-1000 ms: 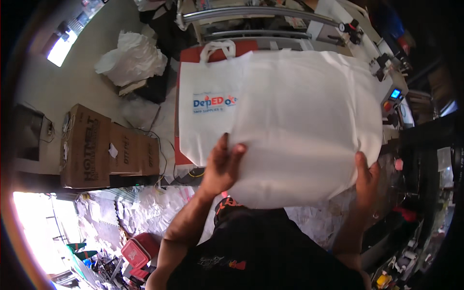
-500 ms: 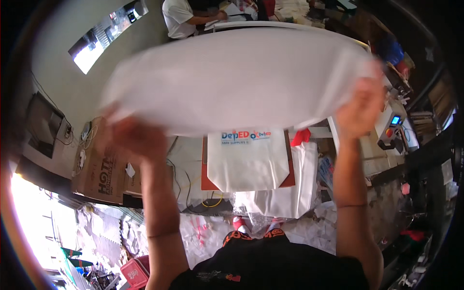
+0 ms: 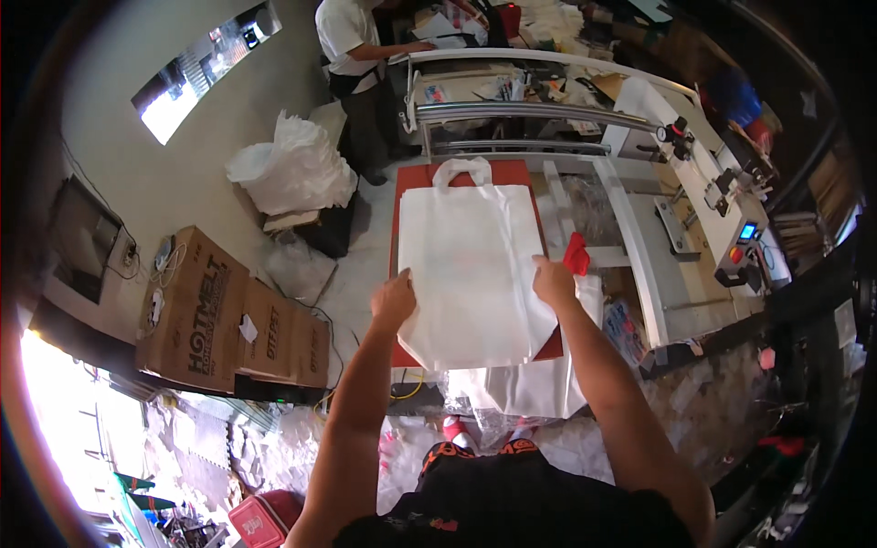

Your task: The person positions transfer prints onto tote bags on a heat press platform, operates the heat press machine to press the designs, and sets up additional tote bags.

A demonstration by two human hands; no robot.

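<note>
A white fabric tote bag (image 3: 461,265) lies spread over a red-brown platen (image 3: 413,176), its looped handle (image 3: 463,168) at the far end. My left hand (image 3: 393,298) is closed at the bag's left edge. Across from it, my right hand (image 3: 554,281) pinches the right edge between thumb and fingers. The bag's upper face looks plain, and the printed bag seen earlier on the platen is hidden. More white bags (image 3: 512,391) lie lower down, nearer to me, partly in clear plastic.
Right of the platen stands a machine frame (image 3: 632,251) with a control box (image 3: 742,245) and metal rollers (image 3: 539,111). Cardboard boxes (image 3: 206,310) line the left wall, near a white stack (image 3: 294,169). Another person (image 3: 347,46) works at the back. Scraps (image 3: 301,438) litter the floor.
The white bag, blurred and held up in both hands before, has come down flat onto the platen, covering the printed bag. Both hands have moved lower and closer together.
</note>
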